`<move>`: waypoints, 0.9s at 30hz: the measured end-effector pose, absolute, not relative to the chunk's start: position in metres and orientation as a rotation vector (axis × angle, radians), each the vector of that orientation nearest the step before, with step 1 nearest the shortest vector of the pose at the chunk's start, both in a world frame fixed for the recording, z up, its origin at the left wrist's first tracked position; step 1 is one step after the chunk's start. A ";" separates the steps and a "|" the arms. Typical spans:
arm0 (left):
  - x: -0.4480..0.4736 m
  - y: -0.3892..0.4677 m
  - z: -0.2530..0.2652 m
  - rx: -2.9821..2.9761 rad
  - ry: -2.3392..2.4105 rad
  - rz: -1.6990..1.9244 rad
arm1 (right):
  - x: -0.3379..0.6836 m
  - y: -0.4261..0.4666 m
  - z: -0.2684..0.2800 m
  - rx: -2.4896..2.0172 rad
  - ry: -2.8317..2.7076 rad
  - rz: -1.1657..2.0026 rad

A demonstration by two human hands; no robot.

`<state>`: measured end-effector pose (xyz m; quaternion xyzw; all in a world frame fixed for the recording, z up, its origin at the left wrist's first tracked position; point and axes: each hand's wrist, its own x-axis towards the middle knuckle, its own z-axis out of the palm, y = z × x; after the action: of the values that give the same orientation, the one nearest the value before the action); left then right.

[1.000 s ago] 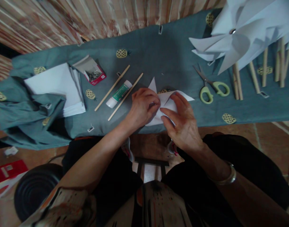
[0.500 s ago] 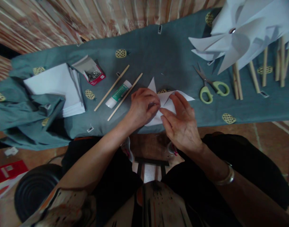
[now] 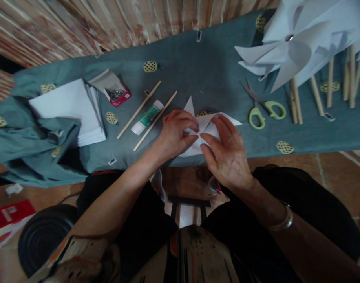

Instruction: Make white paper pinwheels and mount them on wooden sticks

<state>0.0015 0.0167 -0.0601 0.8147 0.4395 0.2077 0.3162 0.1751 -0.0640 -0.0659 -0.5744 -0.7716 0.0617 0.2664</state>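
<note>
A white paper pinwheel [image 3: 192, 150], cut and partly folded, lies on the cloth in front of me with pointed corners sticking out at the top and right. My left hand [image 3: 178, 131] curls over its left side, thumb and fingertips at the middle of the paper. From the right, my right hand [image 3: 227, 151] holds the paper with bent fingers, the index fingertip at the centre where the folded points meet. Both hands hide much of the sheet. Whether a small fastener sits under the fingertips, I cannot tell.
To the left are a glue stick [image 3: 148, 117] between two thin wooden sticks [image 3: 139, 109], an open red box of small metal pieces [image 3: 117, 94] and stacked white paper [image 3: 64, 104]. Green-handled scissors [image 3: 260, 104], finished pinwheels [image 3: 291, 47] and thicker sticks [image 3: 316, 96] lie right.
My left thumb and fingers have parted slightly, baring more of the paper's centre. The right index fingertip has shifted a little at the middle; the pinwheel stays in place.
</note>
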 end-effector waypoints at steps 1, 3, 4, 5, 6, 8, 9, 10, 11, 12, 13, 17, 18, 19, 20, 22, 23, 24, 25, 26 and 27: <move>0.001 0.017 -0.060 2.148 1.156 0.549 | 0.175 -0.064 -0.066 -1.553 -2.087 0.160; 0.001 0.016 -0.061 2.163 1.153 0.548 | 0.175 -0.064 -0.066 -1.541 -2.098 0.138; 0.001 0.016 -0.061 2.171 1.153 0.547 | 0.175 -0.064 -0.066 -1.532 -2.101 0.133; 0.001 0.016 -0.061 2.177 1.153 0.547 | 0.175 -0.063 -0.067 -1.524 -2.101 0.141; 0.001 0.016 -0.061 2.179 1.156 0.548 | 0.175 -0.063 -0.067 -1.517 -2.096 0.158; 0.002 0.016 -0.062 2.174 1.160 0.554 | 0.176 -0.063 -0.068 -1.515 -2.074 0.211; 0.002 0.016 -0.062 2.169 1.159 0.556 | 0.176 -0.063 -0.068 -1.519 -2.064 0.234; 0.002 0.016 -0.062 2.165 1.156 0.557 | 0.176 -0.063 -0.068 -1.523 -2.056 0.245; 0.002 0.016 -0.062 2.163 1.152 0.556 | 0.176 -0.064 -0.067 -1.527 -2.049 0.248; 0.002 0.016 -0.061 2.161 1.147 0.555 | 0.176 -0.064 -0.067 -1.531 -2.044 0.248; 0.001 0.016 -0.061 2.160 1.142 0.555 | 0.176 -0.064 -0.067 -1.541 -2.044 0.255; 0.001 0.016 -0.060 2.156 1.132 0.567 | 0.175 -0.064 -0.066 -1.545 -2.034 0.302; 0.002 0.016 -0.059 2.155 1.131 0.567 | 0.175 -0.064 -0.067 -1.539 -2.034 0.297; 0.002 0.016 -0.059 2.154 1.131 0.563 | 0.175 -0.064 -0.067 -1.533 -2.034 0.288; 0.002 0.016 -0.058 2.154 1.133 0.557 | 0.175 -0.064 -0.067 -1.532 -2.036 0.279; 0.003 0.016 -0.058 2.153 1.140 0.549 | 0.175 -0.064 -0.067 -1.535 -2.042 0.271; 0.003 0.016 -0.058 2.153 1.141 0.550 | 0.175 -0.064 -0.067 -1.536 -2.041 0.279; 0.003 0.016 -0.058 2.153 1.141 0.554 | 0.175 -0.064 -0.068 -1.536 -2.037 0.292; 0.003 0.015 -0.058 2.154 1.141 0.560 | 0.174 -0.064 -0.068 -1.535 -2.032 0.299; 0.003 0.015 -0.058 2.154 1.140 0.565 | 0.174 -0.064 -0.068 -1.528 -2.032 0.295; 0.003 0.015 -0.058 2.156 1.140 0.569 | 0.174 -0.064 -0.068 -1.521 -2.033 0.282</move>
<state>0.0031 0.0151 -0.0581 0.8177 0.4322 0.2156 0.3132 0.1744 -0.0639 -0.0677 -0.5699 -0.7618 0.1057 0.2892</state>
